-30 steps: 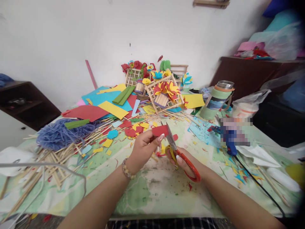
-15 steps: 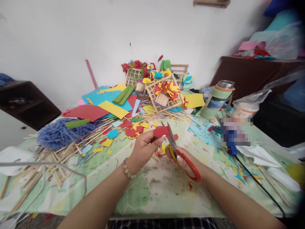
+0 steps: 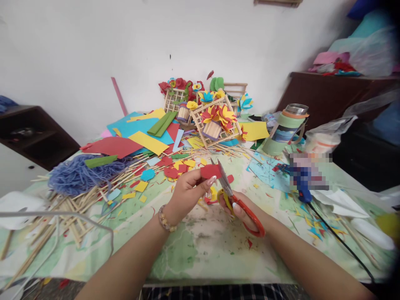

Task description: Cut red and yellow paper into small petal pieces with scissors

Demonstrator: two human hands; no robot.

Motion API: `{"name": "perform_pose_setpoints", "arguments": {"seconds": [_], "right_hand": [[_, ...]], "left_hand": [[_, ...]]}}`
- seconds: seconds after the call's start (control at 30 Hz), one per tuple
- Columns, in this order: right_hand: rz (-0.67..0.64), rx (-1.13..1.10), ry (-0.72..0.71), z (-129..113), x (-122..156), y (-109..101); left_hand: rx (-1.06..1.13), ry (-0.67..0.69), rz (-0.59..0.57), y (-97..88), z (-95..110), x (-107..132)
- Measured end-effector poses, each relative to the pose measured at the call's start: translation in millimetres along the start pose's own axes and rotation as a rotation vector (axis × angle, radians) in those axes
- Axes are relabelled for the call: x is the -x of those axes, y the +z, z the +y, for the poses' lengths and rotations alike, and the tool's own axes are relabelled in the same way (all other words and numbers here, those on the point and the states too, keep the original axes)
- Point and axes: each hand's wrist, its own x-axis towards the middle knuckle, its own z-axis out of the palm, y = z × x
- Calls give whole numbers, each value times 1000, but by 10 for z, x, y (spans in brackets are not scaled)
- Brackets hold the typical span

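L hand (image 3: 187, 196) pinches red paper (image 3: 210, 171) just fwd, long axis sideways, L end hidden in grip. R hand (image 3: 246, 201), partly hidden, grips scissors (image 3: 231, 193); blades (image 3: 224, 178) point fwd & slightly L, at paper's R end.

The left hand (image 3: 187, 193) pinches red paper (image 3: 210, 171) between the parted blades of scissors (image 3: 225, 183), held in the right hand (image 3: 250, 204) above a green-and-white tablecloth (image 3: 225, 258). Beyond, red-and-yellow paper flowers (image 3: 226, 118) sit on a tilted stick frame (image 3: 197, 130); bluish-purple yarn (image 3: 81, 175) lies left, a green insulated bottle (image 3: 279, 135) and blue glue gun (image 3: 303, 191) right.
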Motion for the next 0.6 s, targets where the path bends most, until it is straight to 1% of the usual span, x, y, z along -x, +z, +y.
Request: {"name": "perform_pose_setpoints", "arguments": {"seconds": [0.3,0.6], "right_hand": [[3,-17,-2,-76,-11,-5],[-8,-29,43,-12,29,-32]], "left_hand": [[22,-10,-15,-27,30,-14],[65,-10,-38,-60,4,-15]]}}
